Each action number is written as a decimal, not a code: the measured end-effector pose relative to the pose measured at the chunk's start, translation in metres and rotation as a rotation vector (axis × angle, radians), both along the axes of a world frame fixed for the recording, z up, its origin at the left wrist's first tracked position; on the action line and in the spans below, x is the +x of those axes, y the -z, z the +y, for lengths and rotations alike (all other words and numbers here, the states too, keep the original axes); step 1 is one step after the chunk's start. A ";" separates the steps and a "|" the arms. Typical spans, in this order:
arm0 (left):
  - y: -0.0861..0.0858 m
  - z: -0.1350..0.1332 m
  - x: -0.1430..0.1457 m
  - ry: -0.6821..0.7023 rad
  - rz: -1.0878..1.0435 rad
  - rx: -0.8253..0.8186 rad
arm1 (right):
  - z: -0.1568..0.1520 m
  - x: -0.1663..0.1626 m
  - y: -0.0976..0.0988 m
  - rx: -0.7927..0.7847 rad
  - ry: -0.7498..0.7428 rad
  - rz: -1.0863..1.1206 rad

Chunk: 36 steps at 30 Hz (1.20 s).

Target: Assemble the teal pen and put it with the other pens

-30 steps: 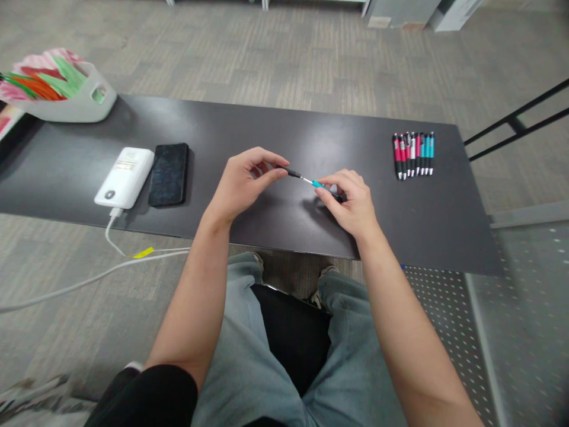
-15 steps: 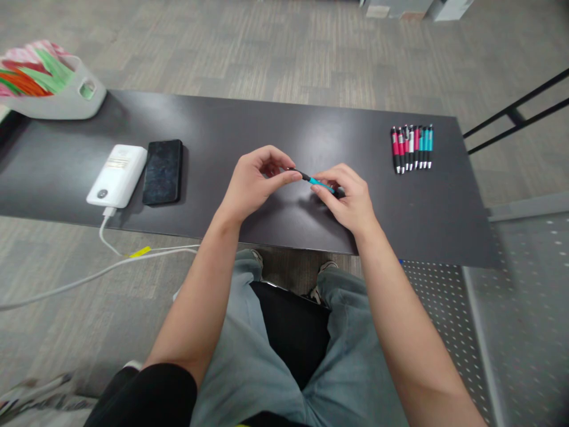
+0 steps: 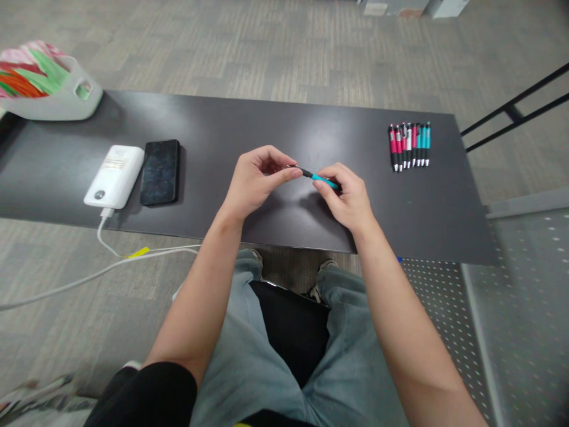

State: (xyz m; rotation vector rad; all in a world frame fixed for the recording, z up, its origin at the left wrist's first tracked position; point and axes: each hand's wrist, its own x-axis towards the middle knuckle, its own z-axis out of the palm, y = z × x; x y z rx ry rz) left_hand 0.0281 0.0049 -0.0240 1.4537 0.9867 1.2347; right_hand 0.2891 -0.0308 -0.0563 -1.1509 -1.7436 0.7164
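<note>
Between my two hands, above the dark table point(image 3: 213, 136), is a teal pen point(image 3: 326, 180) with a black grip section. My left hand point(image 3: 262, 178) pinches the black end between thumb and fingers, which partly cover its tip. Around the teal barrel, my right hand point(image 3: 347, 193) is closed with its thumb along the near side. The pen slants slightly down toward the right. Farther right lies a row of several pens point(image 3: 409, 147), red, white and teal with black grips, side by side.
A white power bank point(image 3: 114, 177) with a white cable point(image 3: 103, 234) lies at the left, next to a black phone point(image 3: 160, 172). A white basket point(image 3: 86, 101) of colourful material stands at the far left corner. Black metal bars point(image 3: 511, 115) run beyond the right edge.
My right fingers have shifted slightly on the teal barrel, and its rear end now shows less dark space beneath. My left hand keeps its pinch. The whole view has shifted a little.
</note>
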 end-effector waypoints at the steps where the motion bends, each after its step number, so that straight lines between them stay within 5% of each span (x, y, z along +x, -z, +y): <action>1: 0.000 0.000 0.000 -0.002 0.002 -0.001 | 0.000 0.000 -0.001 -0.003 -0.010 -0.008; 36: -0.004 -0.003 -0.004 0.079 0.075 -0.044 | -0.002 -0.002 -0.011 -0.145 -0.071 -0.032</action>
